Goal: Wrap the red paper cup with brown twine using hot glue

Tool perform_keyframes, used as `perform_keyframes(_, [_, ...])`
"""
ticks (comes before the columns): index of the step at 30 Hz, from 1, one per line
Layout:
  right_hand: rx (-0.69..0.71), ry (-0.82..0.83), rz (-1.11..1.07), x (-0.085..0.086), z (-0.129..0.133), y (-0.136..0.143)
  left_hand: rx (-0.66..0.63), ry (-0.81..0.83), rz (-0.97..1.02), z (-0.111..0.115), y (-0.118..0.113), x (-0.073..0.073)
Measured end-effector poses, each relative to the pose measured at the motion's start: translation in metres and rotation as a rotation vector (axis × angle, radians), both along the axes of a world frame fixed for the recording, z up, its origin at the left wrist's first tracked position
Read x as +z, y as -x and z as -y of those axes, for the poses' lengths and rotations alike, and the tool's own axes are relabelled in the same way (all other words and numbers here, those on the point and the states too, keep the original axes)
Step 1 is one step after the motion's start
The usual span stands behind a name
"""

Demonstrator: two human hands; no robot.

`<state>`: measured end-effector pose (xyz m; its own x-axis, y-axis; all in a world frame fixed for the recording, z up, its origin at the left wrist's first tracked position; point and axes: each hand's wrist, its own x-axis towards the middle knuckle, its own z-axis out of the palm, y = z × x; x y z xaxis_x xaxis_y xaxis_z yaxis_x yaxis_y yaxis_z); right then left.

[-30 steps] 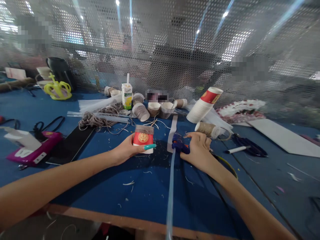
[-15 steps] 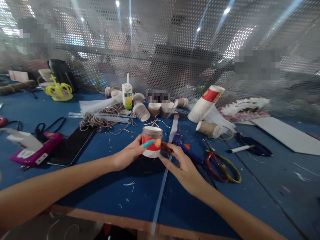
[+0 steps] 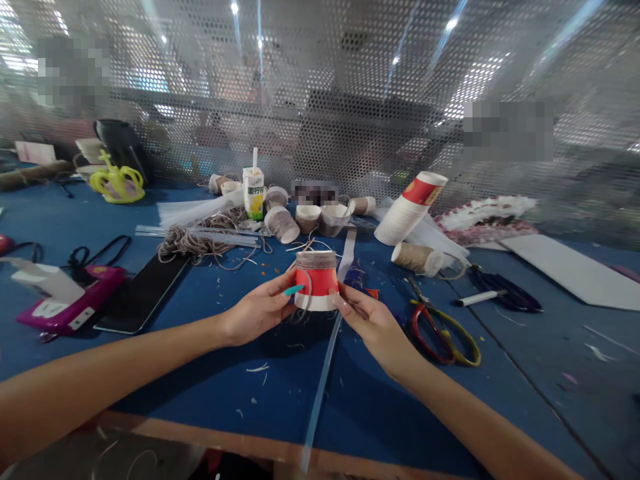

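Table: a blue table (image 3: 210, 387) is carrying everything, its near edge littered with string scraps.
Left hand: the left hand (image 3: 255, 312) is gripping the paper cup (image 3: 316, 280) from the left, thumb across its front.
Right hand: the right hand (image 3: 373, 323) is pinching the cup's right lower edge with its fingertips.
Cup: red and white, twine wound round its top, being held upright just above the table between both hands.
Beside: scissors (image 3: 443, 330) are lying right of the hands.
Behind: a stack of cups (image 3: 410, 208) is leaning, and a drink carton (image 3: 253, 192) is standing by the mesh screen (image 3: 320, 100).

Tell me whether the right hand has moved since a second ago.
Yes. The right hand left the blue glue gun and moved left onto the red twine-wrapped paper cup.
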<state>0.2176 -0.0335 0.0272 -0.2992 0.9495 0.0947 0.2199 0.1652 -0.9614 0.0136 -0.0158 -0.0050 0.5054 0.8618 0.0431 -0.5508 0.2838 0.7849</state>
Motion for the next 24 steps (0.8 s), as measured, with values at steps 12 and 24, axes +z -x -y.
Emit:
perform_keyframes(12, [0.064, 0.143, -0.143, -0.009, 0.010, 0.005, 0.031, -0.113, -0.169, -0.006, 0.000, -0.002])
perform_keyframes(24, [-0.301, -0.433, 0.078, -0.007, 0.007, -0.004, 0.243, -0.024, -0.279, -0.007, -0.001, 0.001])
